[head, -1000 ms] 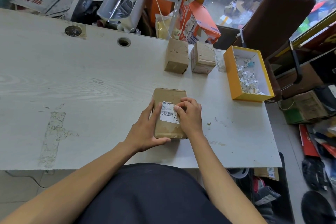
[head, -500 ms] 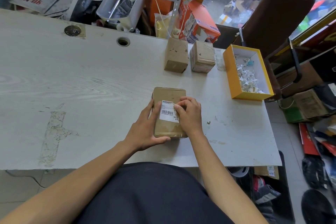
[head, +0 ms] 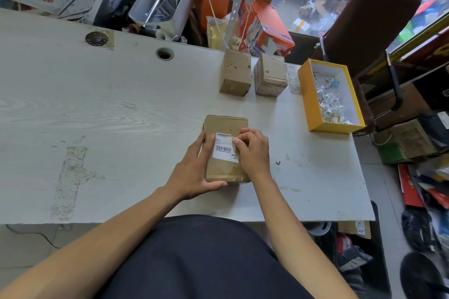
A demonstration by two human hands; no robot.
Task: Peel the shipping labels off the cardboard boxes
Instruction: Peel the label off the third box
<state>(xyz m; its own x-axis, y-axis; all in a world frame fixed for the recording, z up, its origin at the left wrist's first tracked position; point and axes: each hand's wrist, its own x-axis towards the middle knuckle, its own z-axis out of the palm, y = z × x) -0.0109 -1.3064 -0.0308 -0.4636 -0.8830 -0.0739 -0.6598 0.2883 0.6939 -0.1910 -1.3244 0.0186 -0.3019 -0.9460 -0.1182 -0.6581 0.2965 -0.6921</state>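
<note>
Both hands on the near box (head: 224,167) at table (head: 121,109) front: left hand (head: 194,172) grips its side, right hand (head: 252,150) fingers (head: 237,143) picking the label (head: 222,147) edge. Imo label could tear if yanked, leaving bits. 2 more boxes (head: 235,75) further back.

Pale wood-grain table (head: 97,109): 3 cardboard boxes (head: 224,148) (head: 235,75) (head: 271,75), yellow tray (head: 306,94) at right
</note>
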